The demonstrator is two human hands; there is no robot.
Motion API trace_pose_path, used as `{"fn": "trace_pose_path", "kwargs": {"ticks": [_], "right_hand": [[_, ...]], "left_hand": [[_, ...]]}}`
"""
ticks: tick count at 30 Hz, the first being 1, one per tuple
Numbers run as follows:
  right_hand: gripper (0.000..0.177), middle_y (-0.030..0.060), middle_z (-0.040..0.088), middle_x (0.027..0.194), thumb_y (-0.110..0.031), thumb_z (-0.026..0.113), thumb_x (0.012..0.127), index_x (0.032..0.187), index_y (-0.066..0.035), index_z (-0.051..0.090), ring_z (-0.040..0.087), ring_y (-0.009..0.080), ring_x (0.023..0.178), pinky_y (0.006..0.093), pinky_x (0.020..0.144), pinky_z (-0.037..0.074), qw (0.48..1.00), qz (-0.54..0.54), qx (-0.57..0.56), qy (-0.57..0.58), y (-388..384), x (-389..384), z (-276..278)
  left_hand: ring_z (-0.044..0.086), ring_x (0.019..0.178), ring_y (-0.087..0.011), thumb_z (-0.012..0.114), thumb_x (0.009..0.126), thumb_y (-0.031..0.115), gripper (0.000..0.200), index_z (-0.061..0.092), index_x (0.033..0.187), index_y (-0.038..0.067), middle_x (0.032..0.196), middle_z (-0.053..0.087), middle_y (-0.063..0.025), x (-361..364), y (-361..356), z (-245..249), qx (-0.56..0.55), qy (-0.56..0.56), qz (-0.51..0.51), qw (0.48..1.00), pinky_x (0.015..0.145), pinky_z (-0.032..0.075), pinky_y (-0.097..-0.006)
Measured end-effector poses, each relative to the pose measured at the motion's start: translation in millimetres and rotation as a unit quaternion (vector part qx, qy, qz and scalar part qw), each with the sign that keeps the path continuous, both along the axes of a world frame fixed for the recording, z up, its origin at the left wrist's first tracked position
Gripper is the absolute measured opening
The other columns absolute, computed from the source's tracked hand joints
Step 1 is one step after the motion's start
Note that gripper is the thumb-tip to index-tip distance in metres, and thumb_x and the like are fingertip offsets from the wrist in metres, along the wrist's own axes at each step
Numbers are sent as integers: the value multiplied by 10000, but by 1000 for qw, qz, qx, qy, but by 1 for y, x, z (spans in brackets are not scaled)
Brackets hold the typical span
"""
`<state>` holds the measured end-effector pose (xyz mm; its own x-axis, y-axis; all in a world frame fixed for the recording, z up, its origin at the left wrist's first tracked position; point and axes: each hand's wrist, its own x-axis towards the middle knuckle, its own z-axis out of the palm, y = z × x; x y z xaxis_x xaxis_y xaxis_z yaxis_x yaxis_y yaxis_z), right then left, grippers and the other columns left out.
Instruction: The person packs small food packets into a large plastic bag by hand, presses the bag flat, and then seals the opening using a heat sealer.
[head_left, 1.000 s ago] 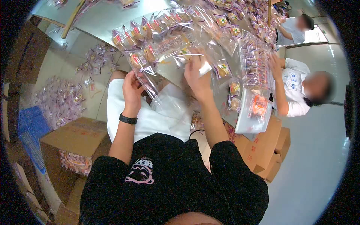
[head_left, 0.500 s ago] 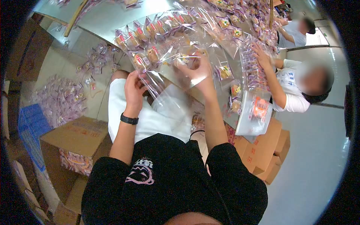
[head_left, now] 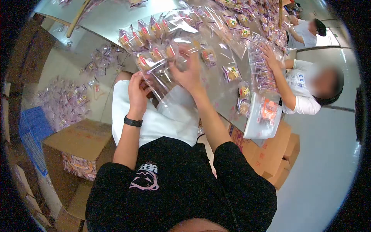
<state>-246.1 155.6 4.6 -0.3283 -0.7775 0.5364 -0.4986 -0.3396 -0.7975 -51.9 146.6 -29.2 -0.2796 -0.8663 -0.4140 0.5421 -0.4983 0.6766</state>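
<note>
A large clear plastic bag [head_left: 160, 83] lies over the table edge, with two rows of individually wrapped small cakes [head_left: 143, 61] in it. My left hand [head_left: 138, 92] pinches the near left edge of this bag, its fingers curled. My right hand [head_left: 188, 71] is at the bag's opening, thumb and fingers bent around a wrapped cake [head_left: 171, 51] at the right end of the nearer row. Glare on the film partly hides the fingertips. Right of that hand lie another wrapped cake [head_left: 208, 57] and one with a yellow and green label [head_left: 232, 73].
A co-worker's hand [head_left: 270, 58] rests on a filled bag [head_left: 262, 71] at the right. A stack of flat printed bags [head_left: 262, 118] lies at the table's edge. An open carton [head_left: 77, 141], a blue crate [head_left: 34, 131] and heaped wrapped cakes [head_left: 63, 102] are at the left.
My right hand has moved left with a wrapped cake, bringing it beside the others in the nearer row. My left hand has stayed on the bag's edge.
</note>
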Motion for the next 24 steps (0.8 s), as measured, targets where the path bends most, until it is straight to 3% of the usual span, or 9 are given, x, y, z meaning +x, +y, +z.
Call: {"fn": "trace_pose_path", "kwargs": {"ticks": [3, 7, 10, 13, 16, 19, 22, 23, 24], "right_hand": [[577, 165, 639, 1225, -2, 772, 752, 1294, -89, 594, 617, 338, 1166, 408, 1029, 500, 995, -27, 83, -42, 1, -4, 0], [605, 153, 638, 1284, -58, 775, 769, 1341, -85, 577, 583, 378, 1226, 476, 1102, 431, 991, 57, 40, 112, 9, -16, 18], [567, 187, 615, 1316, -86, 735, 806, 1348, -76, 569, 555, 414, 1244, 509, 1100, 413, 967, -72, 48, 240, 22, -32, 8], [530, 238, 569, 1338, -108, 706, 822, 1332, -53, 573, 528, 419, 1271, 497, 1047, 456, 872, -275, 121, 386, 36, -53, 25], [528, 285, 563, 1321, -134, 701, 844, 1332, -13, 536, 539, 449, 1215, 537, 1071, 413, 900, -242, 189, 309, 41, -87, 11], [494, 256, 616, 1248, -159, 705, 885, 1324, -8, 534, 636, 365, 1113, 472, 973, 503, 935, -222, 120, 248, 33, -82, 19], [445, 183, 673, 1142, -177, 692, 944, 1324, -7, 537, 705, 256, 953, 373, 833, 562, 948, -102, 223, -203, 16, -59, 21], [395, 111, 696, 1077, -164, 676, 975, 1309, 4, 550, 708, 166, 861, 299, 757, 570, 966, -71, 179, -173, 7, -53, 21], [397, 113, 683, 1116, -156, 683, 973, 1317, -4, 554, 697, 163, 914, 304, 776, 571, 968, -64, 171, -171, 2, -49, 19]], "left_hand": [[643, 907, -141, 510, 1043, 280, 268, 578, 1199, 73, 1039, 659, -41, 0, -3, -7, -13, 10, -18, 1000, 788, 560, -329], [639, 861, -181, 556, 1033, 357, 258, 632, 1110, 122, 970, 673, -20, -3, -2, -2, -7, 6, 1, 1000, 759, 521, -347], [640, 886, -167, 545, 1032, 327, 259, 617, 1146, 106, 1004, 671, -28, 1, -5, 0, -9, 0, 3, 1000, 777, 533, -346], [645, 929, -155, 518, 1034, 258, 253, 585, 1197, 76, 1059, 666, -48, 6, -5, -11, -10, 1, -7, 1000, 804, 557, -347], [641, 903, -161, 535, 1028, 275, 239, 597, 1168, 90, 1031, 669, -41, 3, -4, -16, -4, 7, -11, 1000, 775, 546, -340], [641, 862, -176, 566, 1022, 320, 237, 616, 1128, 114, 980, 673, -25, -2, -3, -12, 6, 2, -4, 1000, 730, 531, -337], [646, 850, -183, 566, 1022, 309, 236, 605, 1145, 112, 975, 672, -26, -2, -2, -12, 9, 3, -5, 1000, 716, 536, -334], [648, 847, -185, 566, 1023, 308, 237, 602, 1150, 111, 973, 671, -27, -1, -3, -16, 4, 10, -10, 1000, 711, 537, -334], [650, 845, -187, 567, 1023, 307, 238, 599, 1154, 111, 971, 671, -28, 1, -4, -14, -1, 16, -15, 1000, 707, 538, -334]]}}
